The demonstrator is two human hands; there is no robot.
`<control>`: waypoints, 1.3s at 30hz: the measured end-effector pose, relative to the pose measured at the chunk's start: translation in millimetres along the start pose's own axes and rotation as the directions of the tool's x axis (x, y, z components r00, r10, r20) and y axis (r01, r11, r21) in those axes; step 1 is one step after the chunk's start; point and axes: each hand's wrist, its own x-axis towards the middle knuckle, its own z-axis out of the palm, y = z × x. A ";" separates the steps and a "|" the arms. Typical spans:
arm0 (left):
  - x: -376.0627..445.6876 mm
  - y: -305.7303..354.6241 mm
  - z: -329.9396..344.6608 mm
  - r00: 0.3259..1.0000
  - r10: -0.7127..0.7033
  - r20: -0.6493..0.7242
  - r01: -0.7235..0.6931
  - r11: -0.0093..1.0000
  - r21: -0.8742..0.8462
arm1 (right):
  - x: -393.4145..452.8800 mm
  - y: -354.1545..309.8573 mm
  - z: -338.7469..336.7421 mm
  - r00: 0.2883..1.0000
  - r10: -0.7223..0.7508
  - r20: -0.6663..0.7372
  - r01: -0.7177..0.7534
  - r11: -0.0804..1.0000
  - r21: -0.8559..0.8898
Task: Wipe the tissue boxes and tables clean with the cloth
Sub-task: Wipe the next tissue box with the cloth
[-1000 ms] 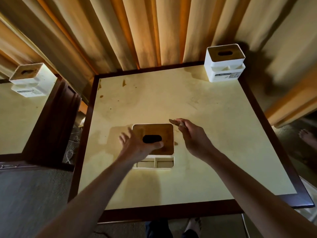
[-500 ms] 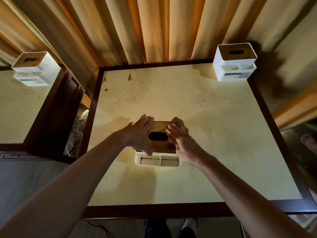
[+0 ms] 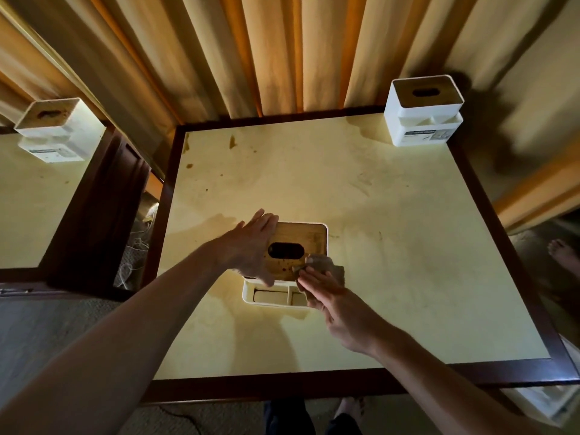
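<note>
left hand (image 3: 251, 246) flat, steadying tissue box (image 3: 309, 238) | right hand (image 3: 332, 301) presses cloth (image 3: 326, 265) (fingers straight)

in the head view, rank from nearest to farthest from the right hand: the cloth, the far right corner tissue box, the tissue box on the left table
From the right hand:
1. cloth, under its fingers
2. corner tissue box, far right of this table
3. left tissue box, on the neighbouring table

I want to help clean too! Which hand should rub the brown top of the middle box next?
The right hand, probably. It already presses the cloth on the lid's near right corner, so it can just slide across. The left hand has no cloth; it rests on the tissue box, steadying it.
</note>
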 end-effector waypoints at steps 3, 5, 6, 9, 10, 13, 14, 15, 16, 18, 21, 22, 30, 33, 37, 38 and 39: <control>-0.4 0.4 -0.3 1.000 0.003 0.005 -0.004 1.000 0.014 | 12.7 4.5 -5.5 1.000 0.013 -0.013 -0.013 1.000 -0.006; -0.7 0.4 -0.8 1.000 0.006 0.002 -0.007 1.000 0.021 | 29.6 10.8 -11.4 0.999 0.046 -0.025 -0.046 0.999 0.003; -1.1 0.2 -1.6 1.000 0.010 0.004 -0.010 1.000 0.024 | 39.6 14.3 -15.3 0.998 0.060 -0.033 -0.060 0.998 0.009; -2.8 -2.2 -3.1 1.000 0.018 0.023 -0.019 0.999 0.038 | 63.8 20.4 -33.3 0.995 0.089 -0.038 -0.090 0.996 -0.009; -2.7 -3.2 -3.4 1.000 0.015 0.024 -0.016 0.999 0.034 | 68.4 21.9 -39.0 0.995 0.098 -0.029 -0.098 0.995 -0.007; -2.8 -4.4 -4.6 1.000 -0.003 0.017 0.003 1.000 0.018 | 73.0 26.0 -42.8 0.996 0.092 -0.023 -0.092 0.996 -0.001; -3.5 -3.0 -5.2 1.000 -0.007 0.014 0.006 1.000 0.019 | 72.2 27.7 -40.7 0.996 0.089 -0.024 -0.089 0.996 -0.001; -5.7 -2.1 -5.7 1.000 -0.013 0.013 0.013 1.000 0.021 | 71.3 28.3 -37.4 0.996 0.081 -0.028 -0.081 0.997 0.002; -7.5 -0.1 -6.8 1.000 -0.019 0.010 0.019 1.000 0.021 | 68.5 28.6 -34.3 0.997 0.075 -0.036 -0.075 0.997 0.006; -10.5 3.3 -10.1 0.999 -0.036 0.005 0.036 0.999 0.027 | 57.0 27.2 -28.1 0.997 0.075 -0.037 -0.074 0.997 0.031; -11.3 6.0 -12.9 0.999 -0.050 0.002 0.050 0.998 0.044 | 28.8 21.6 -16.8 0.997 0.070 -0.011 -0.069 0.997 0.039; -11.5 6.0 -13.3 0.999 -0.051 0.002 0.051 0.998 0.047 | 19.1 18.3 -11.5 0.998 0.066 -0.012 -0.065 0.997 0.031; -6.8 0.8 -7.4 0.999 -0.033 -0.006 0.033 0.999 0.003 | 0.1 8.8 1.6 0.998 0.041 0.043 -0.039 0.999 -0.031; -5.3 -3.3 -3.7 1.000 -0.018 -0.008 0.018 0.998 -0.057 | 15.8 13.9 -5.5 0.998 0.057 0.007 -0.057 0.998 -0.018; 0.7 -8.4 0.1 1.000 0.001 -0.013 -0.002 0.999 -0.054 | 51.2 19.2 -22.6 0.996 0.084 -0.040 -0.085 0.996 -0.018; 1.7 -9.1 0.9 1.000 0.003 -0.014 -0.004 0.999 -0.053 | 58.3 20.6 -26.6 0.995 0.088 -0.039 -0.089 0.995 -0.038; 2.3 -9.6 1.3 1.000 0.004 -0.012 -0.004 0.999 -0.052 | 63.4 21.4 -30.5 0.995 0.091 -0.030 -0.093 0.994 -0.057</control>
